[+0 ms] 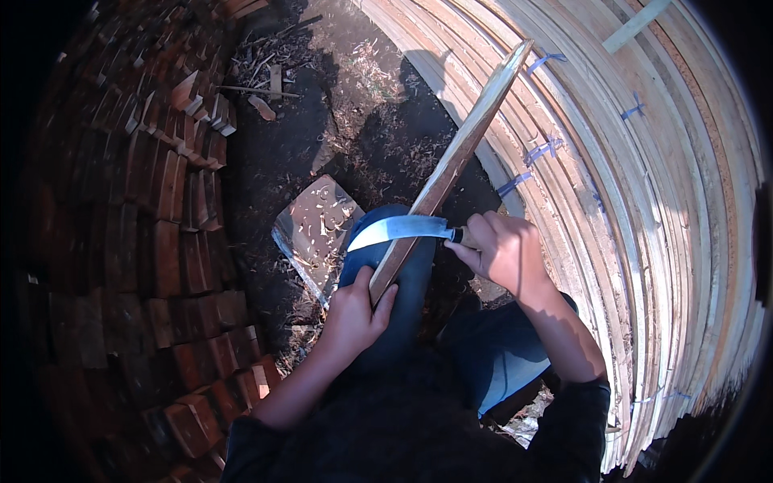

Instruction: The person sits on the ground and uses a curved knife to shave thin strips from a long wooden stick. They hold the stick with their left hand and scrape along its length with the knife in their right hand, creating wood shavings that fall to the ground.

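My left hand (354, 315) is closed round the near end of a long wooden stake (456, 158). The stake slants away to the upper right and narrows to a point, with pale cut wood showing near its tip and brown wood lower down. In my right hand (509, 251) is the handle of a curved knife (394, 232). Its broad steel blade lies across the stake just beyond my left hand, the tip pointing left. Both are above my knee in blue jeans (415, 274). Whether the edge bites into the wood I cannot tell.
Stacked reddish-brown timber ends (169, 241) line the left side. To the right lie long pale planks (644, 201) tied with blue strips (541, 150). A flat slab (322, 221) strewn with shavings rests on the dark ground, and wood scraps (276, 80) lie farther off.
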